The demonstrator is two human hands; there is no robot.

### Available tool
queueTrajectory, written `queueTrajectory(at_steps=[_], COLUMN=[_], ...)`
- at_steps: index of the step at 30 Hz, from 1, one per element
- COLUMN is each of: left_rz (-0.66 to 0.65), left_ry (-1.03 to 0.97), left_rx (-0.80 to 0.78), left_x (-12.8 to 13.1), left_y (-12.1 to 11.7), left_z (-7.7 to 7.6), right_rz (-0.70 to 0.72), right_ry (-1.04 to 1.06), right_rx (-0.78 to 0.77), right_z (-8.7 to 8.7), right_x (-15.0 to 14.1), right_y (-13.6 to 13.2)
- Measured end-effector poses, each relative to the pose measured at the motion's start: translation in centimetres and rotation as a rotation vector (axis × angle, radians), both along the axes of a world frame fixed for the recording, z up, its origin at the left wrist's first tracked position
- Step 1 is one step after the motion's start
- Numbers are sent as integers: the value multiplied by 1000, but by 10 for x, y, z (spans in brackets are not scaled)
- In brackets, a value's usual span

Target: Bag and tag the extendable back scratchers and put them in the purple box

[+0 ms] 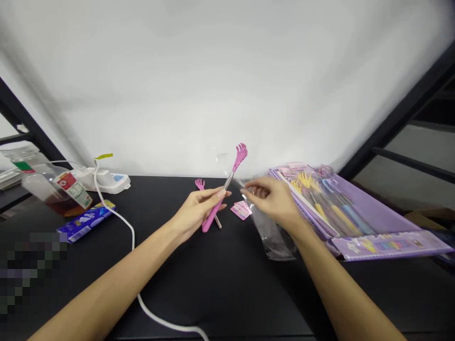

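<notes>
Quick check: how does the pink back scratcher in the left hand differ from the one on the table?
The held scratcher is raised and tilted in the left hand; the other scratcher lies on the black table.
The held scratcher's claw leans right in the view, the other scratcher's left.
The left hand hides the other scratcher's middle; the held scratcher is mostly visible.
Both have pink claws.

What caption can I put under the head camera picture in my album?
Left hand holding a pink scratcher, right hand pinching a clear bag, above a black table.
</notes>
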State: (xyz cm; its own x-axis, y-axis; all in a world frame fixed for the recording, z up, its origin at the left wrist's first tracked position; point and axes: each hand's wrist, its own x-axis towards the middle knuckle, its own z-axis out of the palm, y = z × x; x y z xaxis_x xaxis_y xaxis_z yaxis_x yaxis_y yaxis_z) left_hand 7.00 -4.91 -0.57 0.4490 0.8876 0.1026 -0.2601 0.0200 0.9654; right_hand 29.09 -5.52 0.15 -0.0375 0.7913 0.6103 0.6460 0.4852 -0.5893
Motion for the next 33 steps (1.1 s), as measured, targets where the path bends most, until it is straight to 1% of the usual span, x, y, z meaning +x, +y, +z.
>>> queueTrajectory(at_steps=[3,5,7,9,12,15,17,19,22,25,29,33], left_rz=[-105,-94,-44,-16,-11,-9,23,104,267,355,427,494], left_ry=[-125,-166,-199,-221,-214,-209,-224,-215,-135,-49,37,50], left_rx=[-106,-150,-196,-222,-226,-249,-257,-221,-104,-8,106,138], left_x=[4,7,9,12,13,11,9,7,2,-4,-11,-16], left_y=[-4,-6,-7,-8,-9,-10,-9,-7,-2,5,15,22], left_z=[1,0,-3,-6,-8,-4,-1,1,0,-4,-11,-14], right_rz=[204,292,336,312,243,219,230,259,318,343,360,375], right_ry=[-181,-237,-202,-135,-60,13,83,160,253,287,198,48], right_rx=[25,-5,-49,-82,-121,-182,-250,-312,-360,-402,-525,-648], right_z=[3,2,1,-1,-4,-5,-3,-2,0,6,21,30], right_x=[-19,-27,-34,-39,-47,-49,-45,-37,-25,-14,1,20], right_y=[-11,-16,-19,-20,-20,-17,-15,-12,-6,-5,-12,-16])
